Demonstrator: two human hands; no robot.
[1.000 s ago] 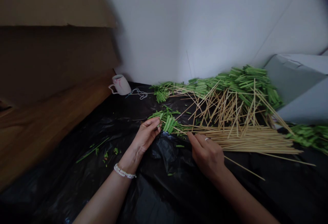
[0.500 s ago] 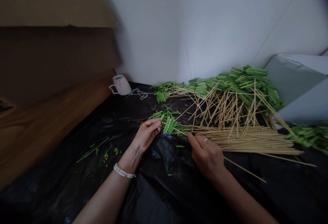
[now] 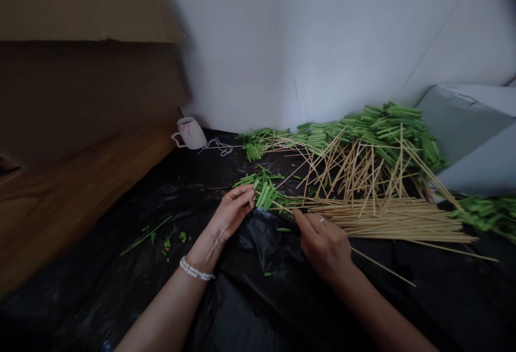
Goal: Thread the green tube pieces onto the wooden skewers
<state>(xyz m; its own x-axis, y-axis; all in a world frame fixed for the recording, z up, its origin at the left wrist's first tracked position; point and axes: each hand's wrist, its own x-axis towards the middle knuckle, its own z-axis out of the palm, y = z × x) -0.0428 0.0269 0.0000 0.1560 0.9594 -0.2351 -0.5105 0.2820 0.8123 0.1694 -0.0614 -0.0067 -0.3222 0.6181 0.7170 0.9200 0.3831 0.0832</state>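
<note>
My right hand (image 3: 326,244) is closed around a thin wooden skewer (image 3: 382,267), whose back end sticks out below the wrist toward the lower right. The skewer points left and up to several short green stem pieces (image 3: 265,195) that lie side by side across it and look threaded on. At its tip my left hand (image 3: 233,211) pinches a green stem piece between thumb and fingers; most of that piece is hidden by the fingers. Loose cut green stems (image 3: 242,180) lie just behind the left fingertips. Under both hands is black plastic sheeting (image 3: 237,309).
A bundle of bare skewers (image 3: 403,222) lies right of my right hand. Behind it, crossed skewers lean on a heap of green stem pieces (image 3: 387,126) along the wall. A white mug (image 3: 191,134) with string (image 3: 221,148) stands at the back left, near a large cardboard box (image 3: 88,78).
My right hand and the skewer have shifted very slightly left, toward my left fingers. My left hand keeps its pinch with hardly any movement.
</note>
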